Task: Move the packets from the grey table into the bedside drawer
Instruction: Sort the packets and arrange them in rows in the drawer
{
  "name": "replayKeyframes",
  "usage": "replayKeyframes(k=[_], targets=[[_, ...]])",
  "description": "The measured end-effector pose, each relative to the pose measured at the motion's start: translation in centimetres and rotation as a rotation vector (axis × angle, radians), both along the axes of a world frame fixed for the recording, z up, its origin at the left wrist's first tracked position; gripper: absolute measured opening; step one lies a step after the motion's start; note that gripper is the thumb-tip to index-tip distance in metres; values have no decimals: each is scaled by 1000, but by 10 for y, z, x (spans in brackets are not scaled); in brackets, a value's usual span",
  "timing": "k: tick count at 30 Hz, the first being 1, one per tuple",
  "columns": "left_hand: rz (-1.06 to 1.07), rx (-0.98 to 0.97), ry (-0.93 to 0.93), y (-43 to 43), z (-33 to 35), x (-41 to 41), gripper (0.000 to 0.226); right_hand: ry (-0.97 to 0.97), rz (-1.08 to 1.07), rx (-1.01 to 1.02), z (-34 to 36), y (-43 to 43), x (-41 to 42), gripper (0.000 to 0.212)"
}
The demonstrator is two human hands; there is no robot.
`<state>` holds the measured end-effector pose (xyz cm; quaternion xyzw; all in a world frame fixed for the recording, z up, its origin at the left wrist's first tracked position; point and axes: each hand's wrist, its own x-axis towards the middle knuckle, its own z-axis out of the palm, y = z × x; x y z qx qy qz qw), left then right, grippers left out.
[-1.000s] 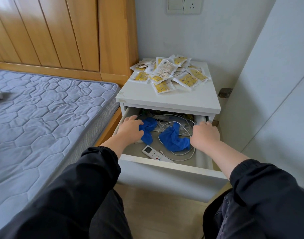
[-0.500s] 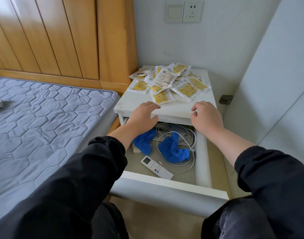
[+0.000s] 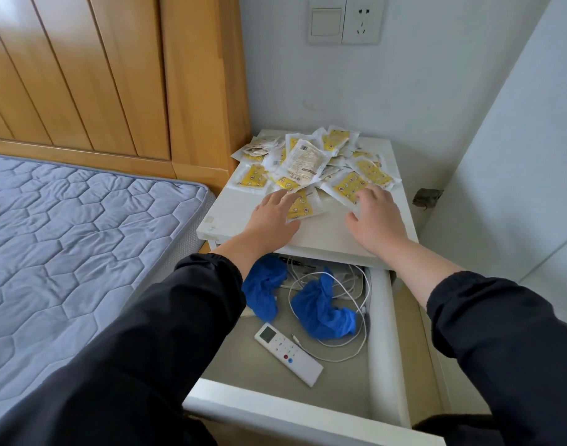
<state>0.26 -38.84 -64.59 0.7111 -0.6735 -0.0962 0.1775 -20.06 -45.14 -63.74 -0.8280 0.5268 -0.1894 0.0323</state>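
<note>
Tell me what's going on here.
A person reaches both hands to the pile of yellow-and-white plastic packets on the pale bedside table. The left hand and right hand touch the nearest packets, gripping nothing. The white drawer below stands open, holding crumpled blue bundles and a white remote, no packets.

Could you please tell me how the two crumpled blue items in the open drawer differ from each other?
The left blue item is partly hidden under the left sleeve; the right blue item shows fully. A white cable runs over the right blue item, but none visibly crosses the left blue item. Both are crumpled and lie in the open drawer.
</note>
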Motion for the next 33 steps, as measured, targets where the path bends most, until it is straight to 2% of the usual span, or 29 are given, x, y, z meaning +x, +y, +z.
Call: replayKeyframes(k=[4,7,10,13,21,23,25,29,33], targets=[[46,69,-222,-12,-18,7,66,12,-56,69,-8,-21,6,67],[43,72,-251,-19,-22,10,71,-4,-82,191,-13,-34,9,89],[61,109,-233,-29,-20,14,78,13,-100,271,-21,-47,10,98],[41,110,-206,-36,-19,19,77,36,-80,206,-30,-51,12,93],[-124,-147,-156,-32,-22,20,36,-125,47,-79,-34,-41,10,32],[-164,-227,-132,-29,-24,20,32,-162,90,-76,-33,-36,9,32],[-178,-265,-113,-24,-25,19,31,-165,130,6,-32,-30,8,43],[-122,-193,-57,-14,-23,12,39,-151,166,227,-24,-17,2,63],[-95,-133,29,1,-22,7,40,-71,165,201,-22,-7,-3,64]])
